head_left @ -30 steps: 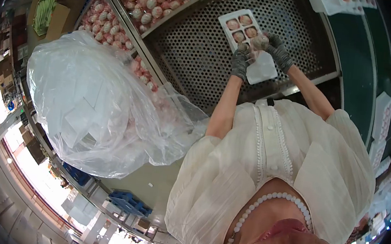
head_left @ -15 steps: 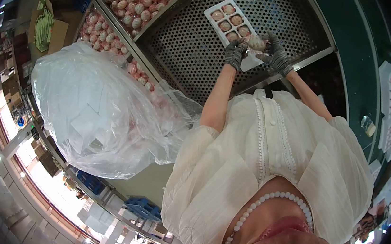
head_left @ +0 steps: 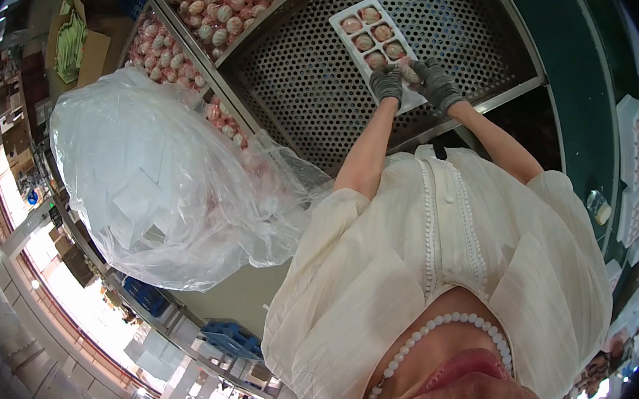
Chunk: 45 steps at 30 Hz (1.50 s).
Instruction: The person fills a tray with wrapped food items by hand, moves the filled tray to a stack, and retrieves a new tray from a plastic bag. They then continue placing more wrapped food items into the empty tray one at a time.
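Note:
A white compartment tray point(head_left: 389, 34) sits tilted on the perforated metal work surface point(head_left: 286, 71), with round pinkish-white wrapped balls point(head_left: 382, 32) in several of its compartments. My left hand point(head_left: 387, 86), in a grey glove, is closed at the tray's near left edge, fingertips over the rim. My right hand point(head_left: 439, 87), gloved alike, has its fingers closed on one wrapped ball point(head_left: 410, 73) at the tray's near right side. The gloves partly cover the tray's near end and the compartments there.
Bins of wrapped balls point(head_left: 227, 3) adjoin the surface at left, behind a metal divider point(head_left: 264, 18). A big clear plastic bag point(head_left: 143, 173) bulges at my left. An open carton point(head_left: 94, 59) stands farther left. On the green belt point(head_left: 590, 111) at right lie filled white trays point(head_left: 634, 143).
My right hand has moved left and inward, lowering the wrapped ball to the tray's near end. Its fingers have closed in from a wider spread. My left hand stays by the tray.

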{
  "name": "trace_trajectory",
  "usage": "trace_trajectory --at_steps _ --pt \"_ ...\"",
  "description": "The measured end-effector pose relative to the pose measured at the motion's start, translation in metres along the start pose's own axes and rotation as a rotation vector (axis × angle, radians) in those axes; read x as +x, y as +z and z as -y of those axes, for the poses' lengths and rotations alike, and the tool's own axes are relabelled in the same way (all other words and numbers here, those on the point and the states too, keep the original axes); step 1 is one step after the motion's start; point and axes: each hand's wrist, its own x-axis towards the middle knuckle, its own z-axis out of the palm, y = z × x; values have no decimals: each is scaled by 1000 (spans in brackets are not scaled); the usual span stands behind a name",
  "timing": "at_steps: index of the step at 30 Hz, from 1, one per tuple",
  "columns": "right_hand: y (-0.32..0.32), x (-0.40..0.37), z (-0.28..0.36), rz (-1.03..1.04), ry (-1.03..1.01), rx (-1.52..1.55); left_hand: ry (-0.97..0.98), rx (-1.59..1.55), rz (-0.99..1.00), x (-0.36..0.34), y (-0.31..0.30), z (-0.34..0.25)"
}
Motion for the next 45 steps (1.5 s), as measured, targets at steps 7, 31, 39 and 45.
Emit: trace_trajectory --at_steps 7,31,39,45 --pt "-9 19 10 163 256 -79 -435 -857 79 -5 5 18" --pt "21 36 -1 108 226 -206 217 85 254 -1 -14 10" --pt "47 58 -10 299 166 -676 315 99 279 2 -14 1" --pt "29 63 -2 341 110 -593 231 302 422 7 -16 -6"
